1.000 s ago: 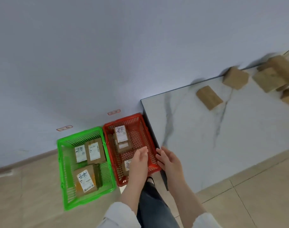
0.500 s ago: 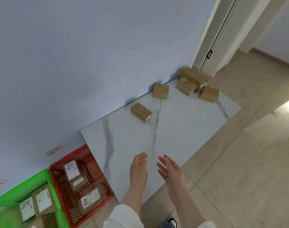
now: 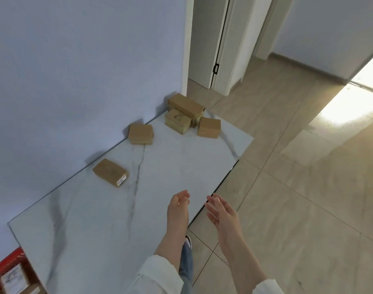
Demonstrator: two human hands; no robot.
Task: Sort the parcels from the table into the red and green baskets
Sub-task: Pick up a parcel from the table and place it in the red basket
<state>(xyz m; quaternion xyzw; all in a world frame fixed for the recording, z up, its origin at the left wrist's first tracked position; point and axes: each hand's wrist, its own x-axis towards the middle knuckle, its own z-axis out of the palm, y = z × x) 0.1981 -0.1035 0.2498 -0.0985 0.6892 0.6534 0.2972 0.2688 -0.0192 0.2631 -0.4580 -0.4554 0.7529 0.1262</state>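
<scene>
The surface (image 3: 170,164) is white with grey veins. The parcels (image 3: 141,133) are brown cardboard, the nearest parcel (image 3: 109,172) white-labelled. The basket (image 3: 8,258) is red, the wall (image 3: 75,71) pale blue, the floor tiles (image 3: 298,209) beige.

Views: one only, worn on the person's head, so no second view overlaps it.
Position: high over the near edge of the table (image 3: 160,166), close to its right-hand end.
Facing: forward and down, across the table toward the wall (image 3: 75,81) and the doorway (image 3: 213,49).
Tilt: rolled, so the table's edges run diagonally from lower left to upper right.
Nearest: left hand (image 3: 178,211) and right hand (image 3: 221,213), low in the centre, with sleeves (image 3: 160,274) at the bottom edge.
Farther: nearest box (image 3: 110,172) by the wall; pile of boxes (image 3: 185,107) at the far corner.
Cut off: red basket (image 3: 9,259), lower left corner.
Right half: floor (image 3: 308,209).
</scene>
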